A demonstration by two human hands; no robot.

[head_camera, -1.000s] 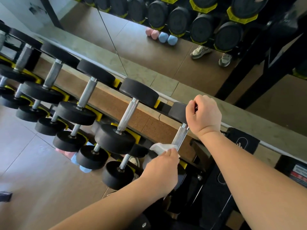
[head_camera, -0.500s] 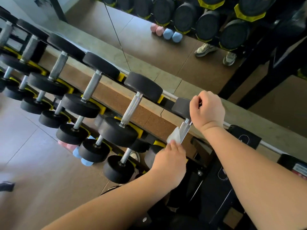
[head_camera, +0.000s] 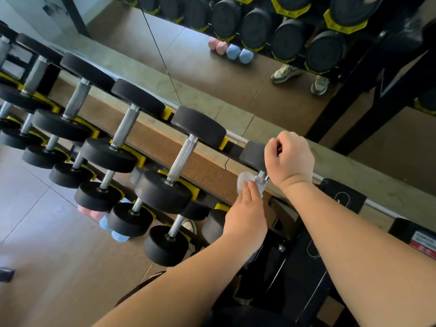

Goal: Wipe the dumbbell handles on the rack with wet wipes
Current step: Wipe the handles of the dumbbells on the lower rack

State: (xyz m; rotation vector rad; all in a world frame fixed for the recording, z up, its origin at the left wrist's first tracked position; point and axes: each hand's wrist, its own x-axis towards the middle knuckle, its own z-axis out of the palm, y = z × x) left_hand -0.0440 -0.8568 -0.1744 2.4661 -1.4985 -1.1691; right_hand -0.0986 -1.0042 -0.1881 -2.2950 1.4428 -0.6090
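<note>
A rack (head_camera: 187,187) with yellow cradles holds several black dumbbells with chrome handles in two rows. At the right end of the upper row, my right hand (head_camera: 289,159) grips the far black head (head_camera: 253,154) of the last dumbbell. My left hand (head_camera: 245,213) holds a white wet wipe (head_camera: 244,181) wrapped against that dumbbell's chrome handle (head_camera: 262,179), near its upper end. Most of this handle is hidden by my fingers and the wipe. The neighbouring dumbbell handle (head_camera: 182,158) is bare and free.
A mirror behind the rack reflects more dumbbells (head_camera: 257,27) and a pair of shoes (head_camera: 299,76). Small pink and blue dumbbells (head_camera: 103,220) lie on the floor under the rack. A black frame with equipment (head_camera: 306,256) stands below my arms at the right.
My left hand has slid the wipe up the handle from its lower end towards the far head. My right hand has kept its grip on the head.
</note>
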